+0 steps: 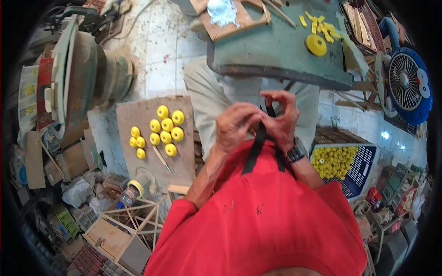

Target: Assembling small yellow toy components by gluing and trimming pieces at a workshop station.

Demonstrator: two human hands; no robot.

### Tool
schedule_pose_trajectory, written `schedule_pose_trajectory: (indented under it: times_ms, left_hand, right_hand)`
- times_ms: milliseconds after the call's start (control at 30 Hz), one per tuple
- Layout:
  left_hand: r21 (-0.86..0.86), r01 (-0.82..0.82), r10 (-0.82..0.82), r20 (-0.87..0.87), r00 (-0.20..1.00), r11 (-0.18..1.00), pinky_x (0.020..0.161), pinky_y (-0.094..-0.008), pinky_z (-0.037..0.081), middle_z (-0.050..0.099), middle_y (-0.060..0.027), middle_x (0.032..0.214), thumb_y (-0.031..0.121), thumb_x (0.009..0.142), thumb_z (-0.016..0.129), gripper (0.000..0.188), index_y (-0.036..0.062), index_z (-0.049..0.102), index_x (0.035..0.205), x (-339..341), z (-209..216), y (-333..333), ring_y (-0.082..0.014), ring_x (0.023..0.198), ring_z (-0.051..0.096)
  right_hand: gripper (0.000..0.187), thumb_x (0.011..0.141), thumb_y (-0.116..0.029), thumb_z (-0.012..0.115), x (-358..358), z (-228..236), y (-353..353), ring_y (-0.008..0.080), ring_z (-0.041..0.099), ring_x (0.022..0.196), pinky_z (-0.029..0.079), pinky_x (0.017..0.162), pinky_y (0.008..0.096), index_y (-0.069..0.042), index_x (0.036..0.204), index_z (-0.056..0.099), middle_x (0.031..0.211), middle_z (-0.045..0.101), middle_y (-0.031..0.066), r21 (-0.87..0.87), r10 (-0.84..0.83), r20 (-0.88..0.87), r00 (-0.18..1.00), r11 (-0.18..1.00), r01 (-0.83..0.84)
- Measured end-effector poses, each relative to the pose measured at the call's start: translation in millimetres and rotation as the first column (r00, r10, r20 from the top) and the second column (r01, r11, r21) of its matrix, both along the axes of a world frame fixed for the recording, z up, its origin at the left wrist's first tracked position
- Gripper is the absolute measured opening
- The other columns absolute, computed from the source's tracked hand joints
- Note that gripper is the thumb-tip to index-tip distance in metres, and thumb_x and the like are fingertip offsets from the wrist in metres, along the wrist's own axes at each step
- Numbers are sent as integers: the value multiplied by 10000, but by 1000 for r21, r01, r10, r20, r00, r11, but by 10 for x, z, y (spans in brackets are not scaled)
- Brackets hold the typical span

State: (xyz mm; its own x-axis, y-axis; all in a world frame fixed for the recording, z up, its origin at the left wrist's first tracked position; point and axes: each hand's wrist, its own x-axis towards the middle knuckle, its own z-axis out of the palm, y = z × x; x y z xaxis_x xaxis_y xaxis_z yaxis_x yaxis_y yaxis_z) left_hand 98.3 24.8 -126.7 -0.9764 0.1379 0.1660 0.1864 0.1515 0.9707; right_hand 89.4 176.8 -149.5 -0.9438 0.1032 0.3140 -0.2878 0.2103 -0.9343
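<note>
A black strap [254, 152] runs up in two strands from the front of my red shirt. My right hand [283, 120], with a watch at its wrist, pinches the strap between curled fingers and thumb. Close beside it, my left hand [234, 125] has its fingers bent and pressed together at the strap's upper end; its fingertips partly hide what they grip. Both hands are over my lap, in front of the green-grey worktable [258, 60]. On that table lie a yellow ring-shaped piece [316, 45] and several yellow strips [322, 26].
On my left, a brown board [131, 110] bears several round yellow pieces [166, 124] and a pointed tool [161, 159]. A blue crate [366, 165] of small yellow pieces stands at right, below a blue fan [410, 85]. A large round machine [78, 78] stands far left.
</note>
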Motion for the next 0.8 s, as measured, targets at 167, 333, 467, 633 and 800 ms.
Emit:
schedule_pose_trajectory:
  times_ms: [167,333,467,633,800]
  left_hand:
    - [-61,202,-175,300,938,978,775,-295,507,676,-121,960,53,886,595,186,22,661,1057,-72,-159,-50,-207,876,651]
    - [-195,324,-243,351,904,926,714,-290,515,686,-144,891,149,905,606,197,17,656,1042,-28,-222,-126,-184,803,674]
    - [-142,56,-3,347,938,988,597,-235,521,709,-96,742,123,810,731,152,-21,721,859,46,-187,8,-100,648,659]
    - [-239,-180,286,553,782,954,587,-232,509,696,-73,689,220,745,786,268,-21,728,847,-7,-233,292,-81,623,622]
    - [-278,181,3,554,833,943,631,-241,515,691,-56,758,243,835,715,290,-29,702,936,-75,-380,148,-103,677,635]
  right_hand:
    - [415,671,-4,732,40,-112,-90,131,604,682,514,646,271,-64,1003,489,917,684,73,-36,-50,284,957,997,63]
    - [436,614,-184,820,111,-229,31,182,562,573,451,531,321,-70,958,579,653,548,57,185,-38,372,927,982,-34]
    - [446,624,-197,817,180,-364,49,212,603,613,474,559,341,-68,965,560,697,585,88,181,-28,416,909,982,-52]
    - [469,602,-139,788,132,-550,52,185,635,686,502,620,315,-52,996,548,812,670,83,-23,-85,541,837,993,115]
    - [507,581,-137,795,151,-602,179,175,612,663,488,589,302,-51,1014,547,806,662,84,-2,-30,512,858,999,36]
